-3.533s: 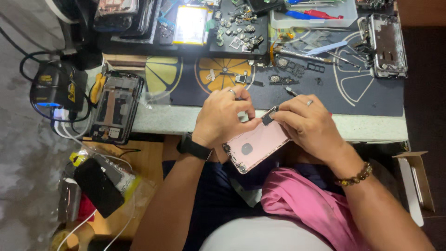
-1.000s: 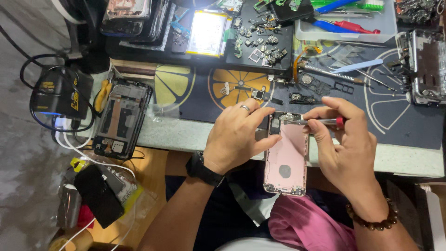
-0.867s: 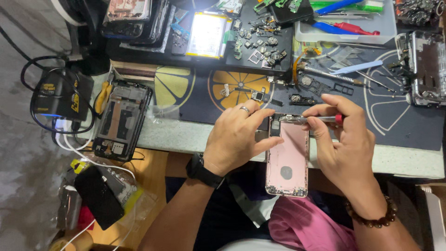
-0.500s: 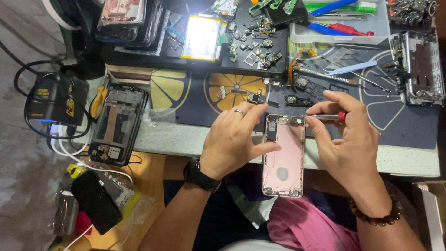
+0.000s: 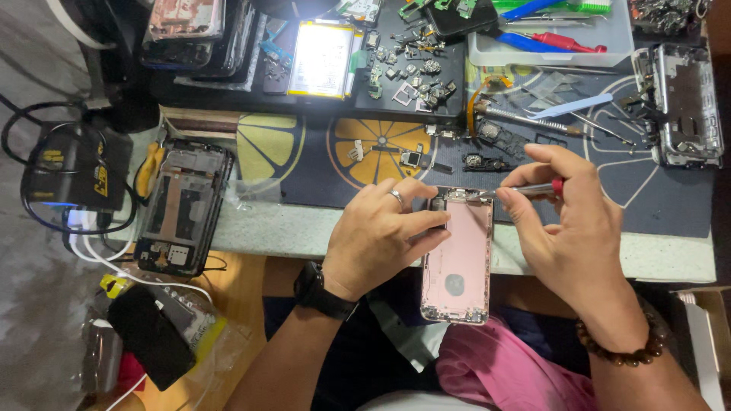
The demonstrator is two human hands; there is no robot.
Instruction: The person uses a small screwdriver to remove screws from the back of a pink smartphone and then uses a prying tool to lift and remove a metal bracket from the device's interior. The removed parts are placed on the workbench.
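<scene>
A pink phone rear housing (image 5: 459, 259) lies lengthwise over the table's front edge, its inside facing up. My left hand (image 5: 381, 236), with a ring and a black wrist watch, grips the housing's left side near the top. My right hand (image 5: 567, 228), with a bead bracelet, holds a small screwdriver (image 5: 525, 190) with a red end. Its tip rests at the housing's top edge.
A dark mat with citrus-slice prints (image 5: 365, 148) covers the table. A stripped black phone frame (image 5: 185, 205) lies at the left, another metal frame (image 5: 685, 103) at the far right. Small parts, a battery (image 5: 321, 57), a tool tray (image 5: 548, 30) and a black charger with cables (image 5: 65, 164) surround them.
The pink housing went from tilted in both hands to lying straight at the table edge. My right hand brought the screwdriver tip to its top end.
</scene>
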